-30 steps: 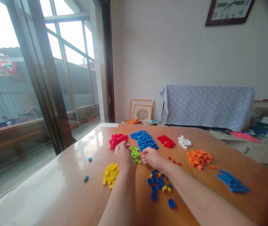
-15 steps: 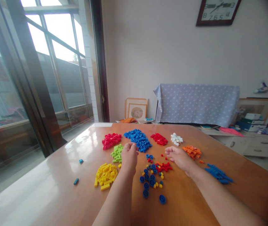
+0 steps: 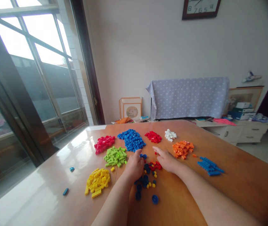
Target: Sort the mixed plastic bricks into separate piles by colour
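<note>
My left hand [image 3: 134,164] is over the left side of a loose mixed pile, its fingers curled together. What they hold, if anything, is hidden. My right hand [image 3: 168,160] reaches in from the other side, fingers stretched out and apart, close to a small red piece [image 3: 155,153]. Between the hands lie red bricks [image 3: 156,165], dark blue round pieces [image 3: 145,180] and small yellow bricks [image 3: 150,184]. One dark blue round piece [image 3: 155,199] sits apart, nearer me. Behind my left hand is a heap of blue round pieces [image 3: 132,140].
Sorted heaps stand around on the wooden table [image 3: 171,201]: yellow bricks [image 3: 98,181], lime green bricks [image 3: 115,156], crimson bricks [image 3: 104,143], red bricks [image 3: 153,137], white bricks [image 3: 170,135], orange bricks [image 3: 183,148] and long blue bricks [image 3: 209,165]. Two teal pieces [image 3: 65,191] lie far left.
Both hands have come closer together over the mixed pile; my left hand moved off the lime green heap, which now shows more fully. The view has shifted slightly to the right.
</note>
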`<action>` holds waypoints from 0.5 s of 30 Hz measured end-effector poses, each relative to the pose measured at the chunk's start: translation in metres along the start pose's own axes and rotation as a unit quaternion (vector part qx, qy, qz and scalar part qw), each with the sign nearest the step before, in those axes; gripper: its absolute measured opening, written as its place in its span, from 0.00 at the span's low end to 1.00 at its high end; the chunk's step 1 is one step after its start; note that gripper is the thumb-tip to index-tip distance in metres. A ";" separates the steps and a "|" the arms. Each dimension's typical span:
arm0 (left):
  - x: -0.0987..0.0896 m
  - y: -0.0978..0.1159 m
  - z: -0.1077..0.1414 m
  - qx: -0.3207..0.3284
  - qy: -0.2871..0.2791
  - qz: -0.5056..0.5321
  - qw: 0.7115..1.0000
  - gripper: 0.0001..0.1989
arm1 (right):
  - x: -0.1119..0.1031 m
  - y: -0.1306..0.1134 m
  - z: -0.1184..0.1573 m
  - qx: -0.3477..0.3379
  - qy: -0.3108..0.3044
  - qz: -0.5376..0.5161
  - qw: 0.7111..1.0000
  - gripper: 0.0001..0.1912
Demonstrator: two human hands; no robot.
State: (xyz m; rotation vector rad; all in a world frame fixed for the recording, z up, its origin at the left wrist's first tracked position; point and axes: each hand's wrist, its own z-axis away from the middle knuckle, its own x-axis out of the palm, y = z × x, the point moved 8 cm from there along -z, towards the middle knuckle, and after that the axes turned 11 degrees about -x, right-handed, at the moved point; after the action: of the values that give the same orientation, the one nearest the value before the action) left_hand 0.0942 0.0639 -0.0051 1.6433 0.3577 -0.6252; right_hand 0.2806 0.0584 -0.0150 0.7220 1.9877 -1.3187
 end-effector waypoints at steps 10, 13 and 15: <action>0.001 0.002 0.001 -0.023 -0.005 0.025 0.999 0.22 | 0.003 -0.043 0.018 -0.052 -0.027 -0.124 0.991 0.29; -0.004 0.000 -0.002 -0.030 0.016 0.071 0.997 0.20 | 0.000 -0.041 0.017 -0.027 0.001 -0.160 0.987 0.25; -0.007 -0.003 -0.003 -0.038 0.036 0.082 0.995 0.19 | -0.002 -0.036 0.015 -0.012 0.020 -0.164 0.986 0.24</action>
State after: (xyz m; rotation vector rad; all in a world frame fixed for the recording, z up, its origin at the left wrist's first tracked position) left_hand 0.0871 0.0682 -0.0034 1.6054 0.2917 -0.4251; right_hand 0.2583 0.0324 0.0027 0.4248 2.2200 -1.4714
